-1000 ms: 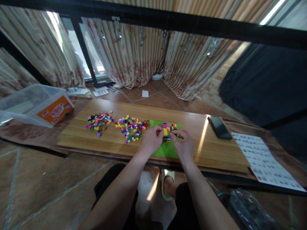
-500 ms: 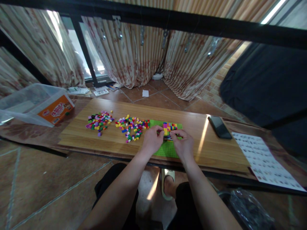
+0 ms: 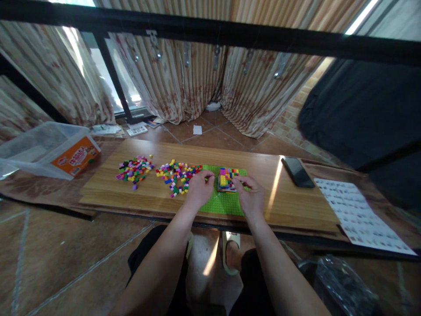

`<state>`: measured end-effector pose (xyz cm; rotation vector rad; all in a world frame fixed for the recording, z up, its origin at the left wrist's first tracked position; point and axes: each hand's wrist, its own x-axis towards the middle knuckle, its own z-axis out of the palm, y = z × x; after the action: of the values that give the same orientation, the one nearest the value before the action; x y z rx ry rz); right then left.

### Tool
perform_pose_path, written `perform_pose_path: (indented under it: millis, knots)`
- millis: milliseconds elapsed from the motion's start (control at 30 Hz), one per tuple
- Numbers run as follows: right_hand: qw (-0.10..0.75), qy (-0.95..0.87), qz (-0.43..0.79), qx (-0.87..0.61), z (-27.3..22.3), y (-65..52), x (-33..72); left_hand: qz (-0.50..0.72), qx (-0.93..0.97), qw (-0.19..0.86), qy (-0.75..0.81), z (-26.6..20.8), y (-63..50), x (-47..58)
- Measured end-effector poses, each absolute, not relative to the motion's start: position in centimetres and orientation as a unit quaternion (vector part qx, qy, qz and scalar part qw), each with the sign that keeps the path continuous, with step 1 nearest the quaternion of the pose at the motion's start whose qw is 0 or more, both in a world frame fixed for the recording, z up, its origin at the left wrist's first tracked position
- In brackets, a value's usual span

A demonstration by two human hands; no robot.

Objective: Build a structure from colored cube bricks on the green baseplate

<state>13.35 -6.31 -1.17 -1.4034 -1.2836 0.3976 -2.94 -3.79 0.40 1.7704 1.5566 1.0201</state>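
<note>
Thumb and fingers nearly pinched together, the left hand (image 3: 200, 189) is held just left of the build (image 3: 226, 176), slightly apart; can't tell if anything's gripped. Build's right side is met by the right hand (image 3: 252, 195), hold unclear. It's all set on the baseplate (image 3: 223, 205).

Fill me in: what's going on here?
A person's right hand is at the right side of a brick stack on a green plate. The left hand is just left of it, apart. Whether either hand holds anything is too small to tell. Loose bricks lie farther left, a phone right.
</note>
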Motion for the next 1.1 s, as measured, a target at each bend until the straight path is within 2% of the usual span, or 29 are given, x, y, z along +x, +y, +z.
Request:
perform_pose_path:
  millis: [233, 467, 800, 1000, 1100]
  knots:
    - [0.617, -0.459, 0.184, -0.612, -0.4, -6.5, 14.0, 0.335, 0.658, 0.243, 0.629, 0.0, -2.6, -6.8]
    - [0.606, -0.472, 0.181, -0.615, -1.2, -6.2, 14.1, 0.254, 0.690, 0.211, 0.644, 0.4, -3.8, -9.0]
    - [0.597, -0.482, 0.185, -0.614, -1.1, -6.3, 13.8, 0.129, 0.718, 0.111, 0.675, 0.4, -5.1, -6.4]
    - [0.590, -0.485, 0.184, -0.619, -1.1, -6.3, 13.7, 0.109, 0.724, 0.099, 0.674, 0.0, -5.1, -5.8]
    - [0.596, -0.482, 0.191, -0.613, -1.4, -6.2, 13.8, 0.136, 0.721, 0.110, 0.671, 0.1, -5.0, -6.1]
